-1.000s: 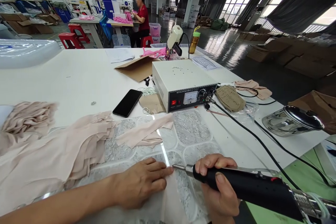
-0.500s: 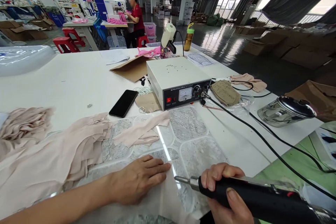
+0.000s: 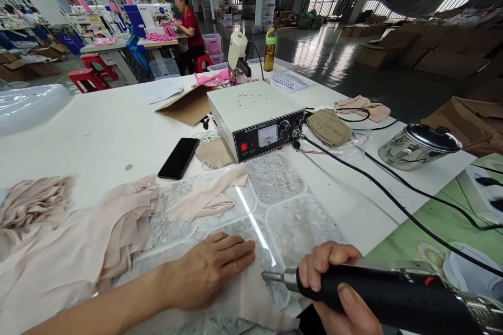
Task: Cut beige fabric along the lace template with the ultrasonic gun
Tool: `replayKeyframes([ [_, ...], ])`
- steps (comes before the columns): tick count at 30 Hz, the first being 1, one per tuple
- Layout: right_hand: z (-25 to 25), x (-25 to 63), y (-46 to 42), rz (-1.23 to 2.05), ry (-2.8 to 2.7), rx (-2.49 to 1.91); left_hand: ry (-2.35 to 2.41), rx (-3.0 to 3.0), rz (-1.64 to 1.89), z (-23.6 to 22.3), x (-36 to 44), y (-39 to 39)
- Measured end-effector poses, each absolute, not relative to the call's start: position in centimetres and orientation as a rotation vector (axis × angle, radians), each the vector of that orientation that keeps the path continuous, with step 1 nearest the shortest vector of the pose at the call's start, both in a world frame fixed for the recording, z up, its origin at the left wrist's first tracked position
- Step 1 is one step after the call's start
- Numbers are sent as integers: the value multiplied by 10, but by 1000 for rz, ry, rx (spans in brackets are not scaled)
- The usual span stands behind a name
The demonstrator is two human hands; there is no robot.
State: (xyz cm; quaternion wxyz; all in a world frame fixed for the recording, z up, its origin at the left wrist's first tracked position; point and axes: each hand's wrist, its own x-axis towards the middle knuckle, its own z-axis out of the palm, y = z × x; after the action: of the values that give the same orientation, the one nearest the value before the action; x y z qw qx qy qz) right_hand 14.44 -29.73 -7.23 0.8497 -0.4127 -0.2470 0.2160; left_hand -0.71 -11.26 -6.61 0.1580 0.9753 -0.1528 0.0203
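My left hand (image 3: 214, 271) lies flat, fingers stretched out, on a thin pale fabric piece (image 3: 251, 298) over a clear, marble-patterned mat (image 3: 302, 220). My right hand (image 3: 334, 282) is wrapped round the black body of a handheld ultrasonic welding gun (image 3: 385, 293). Its metal tip points left, close to the fabric and a short way right of my left fingertips; I cannot tell whether it touches. Beyond my left hand lie crossed beige fabric strips (image 3: 208, 196). A layered stack of beige fabric pieces (image 3: 94, 225) spreads over the left side.
A white control box (image 3: 255, 110) with a dial stands mid-table; a black cable (image 3: 377, 196) runs from it towards the right. A black phone (image 3: 178, 158), cardboard patterns (image 3: 329, 127), a lidded metal pot (image 3: 420, 146) and a bottle (image 3: 270, 52) are around it. A person (image 3: 190, 26) sits at a sewing machine behind.
The camera view has turned slightly, shifting the background left. Both hands stay nearly in place, the left one flat on the fabric and the right one gripping the welding gun.
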Motion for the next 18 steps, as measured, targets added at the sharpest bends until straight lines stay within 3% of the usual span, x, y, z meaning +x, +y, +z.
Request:
replayKeyframes([
  [18,-68,150,-288,376,-533,-900,-467,2829,50,-70,-7,-113],
])
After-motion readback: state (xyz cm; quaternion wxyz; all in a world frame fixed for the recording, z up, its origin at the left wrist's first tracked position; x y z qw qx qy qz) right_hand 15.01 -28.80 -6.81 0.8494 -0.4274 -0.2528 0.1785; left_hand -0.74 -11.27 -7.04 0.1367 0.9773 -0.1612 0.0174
